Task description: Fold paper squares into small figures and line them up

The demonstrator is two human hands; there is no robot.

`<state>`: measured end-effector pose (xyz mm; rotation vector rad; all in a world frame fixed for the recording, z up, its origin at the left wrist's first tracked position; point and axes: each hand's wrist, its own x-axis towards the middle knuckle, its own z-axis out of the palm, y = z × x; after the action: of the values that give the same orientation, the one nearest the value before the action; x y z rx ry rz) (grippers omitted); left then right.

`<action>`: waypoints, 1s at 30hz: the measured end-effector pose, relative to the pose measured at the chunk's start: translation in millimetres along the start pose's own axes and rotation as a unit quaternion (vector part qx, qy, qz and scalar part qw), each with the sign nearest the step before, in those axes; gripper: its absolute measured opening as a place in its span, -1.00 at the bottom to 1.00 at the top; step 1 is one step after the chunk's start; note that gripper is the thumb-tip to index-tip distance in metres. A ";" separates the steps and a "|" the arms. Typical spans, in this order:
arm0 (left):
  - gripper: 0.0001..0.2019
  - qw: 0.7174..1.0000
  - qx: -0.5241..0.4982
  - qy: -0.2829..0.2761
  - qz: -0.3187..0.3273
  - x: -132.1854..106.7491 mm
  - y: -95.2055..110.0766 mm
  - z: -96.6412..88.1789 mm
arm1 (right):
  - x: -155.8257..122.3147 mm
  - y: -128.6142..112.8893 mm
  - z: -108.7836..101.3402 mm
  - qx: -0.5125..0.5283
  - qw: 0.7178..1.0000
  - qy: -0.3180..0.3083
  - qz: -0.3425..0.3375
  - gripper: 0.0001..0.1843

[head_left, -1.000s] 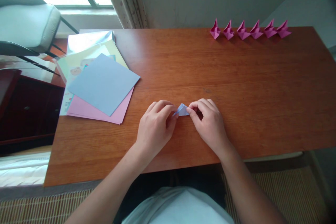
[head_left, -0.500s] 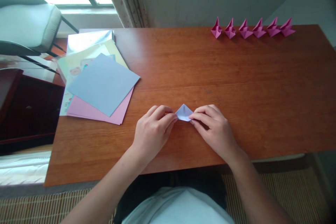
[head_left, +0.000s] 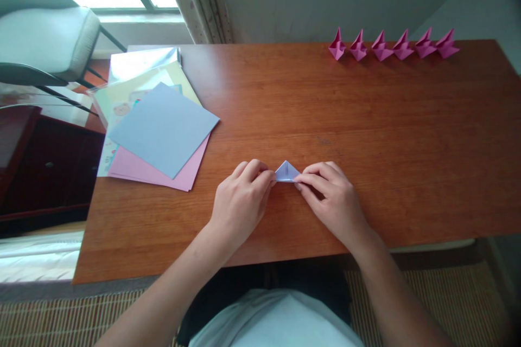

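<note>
A small folded piece of pale blue paper (head_left: 286, 172) is held near the front of the wooden table, its peak pointing away from me. A crease runs down its middle and its near edge looks straight. My left hand (head_left: 243, 198) pinches the left corner between thumb and fingers. At the right corner, my right hand (head_left: 331, 198) grips the paper the same way. The fingertips cover both corners.
Blue square sheets (head_left: 165, 127) lie over pink sheets (head_left: 183, 180) and a wrapped paper pack (head_left: 185, 81) at the table's left. Several pink folded paper figures (head_left: 381, 47) stand in a row along the far edge of the table (head_left: 358, 114). A chair (head_left: 44, 38) is beyond at left.
The paper's near part has gone from a downward-bulging shape to a straight edge, leaving a flatter triangle. My left hand has shifted slightly right and up; my right hand is nearly still.
</note>
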<state>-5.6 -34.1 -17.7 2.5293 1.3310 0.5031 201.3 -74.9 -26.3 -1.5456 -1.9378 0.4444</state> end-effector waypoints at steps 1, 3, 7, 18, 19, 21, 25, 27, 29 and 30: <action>-0.83 1.000 -0.004 -0.007 -0.008 0.7 0.7 -0.7 | 0.2 0.0 0.1 0.000 1.000 -0.001 0.001 -0.87; -0.83 1.000 -0.020 -0.013 -0.018 1.9 1.3 -1.4 | 0.8 0.4 0.3 0.002 1.000 -0.007 0.003 -0.87; -0.86 0.997 -0.074 0.005 0.012 4.2 -0.3 1.0 | 2.7 1.2 0.9 0.000 1.000 -0.019 0.007 -0.84; -0.89 0.992 -0.127 0.023 -0.007 18.3 -3.3 7.4 | 13.2 -1.5 0.8 0.000 0.999 -0.031 0.043 -0.84; -0.88 0.992 -0.124 0.021 -0.013 19.1 -2.9 7.6 | 14.6 -2.3 1.2 -0.002 0.998 -0.029 0.052 -0.85; -0.87 0.992 -0.118 0.019 -0.025 20.1 -1.8 8.1 | 17.1 -3.8 2.5 -0.004 0.997 -0.020 0.068 -0.88; -0.86 0.993 -0.102 0.018 -0.052 22.1 1.7 8.5 | 20.5 -6.7 7.0 -0.010 0.996 0.005 0.091 -0.91; -0.85 0.995 -0.083 0.014 -0.058 23.3 3.7 8.4 | 21.0 -7.5 9.6 -0.015 0.995 0.016 0.102 -0.91; -0.84 0.996 -0.065 0.009 -0.060 24.4 5.4 8.2 | 21.1 -7.8 12.0 -0.018 0.993 0.025 0.113 -0.90; -0.84 0.996 -0.059 0.006 -0.061 24.8 6.1 8.1 | 21.2 -7.9 12.9 -0.018 0.993 0.029 0.117 -0.91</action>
<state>15.3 -17.3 -18.2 2.3366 1.4065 0.5560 184.3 -55.3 -25.9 -1.7970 -1.7373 0.4598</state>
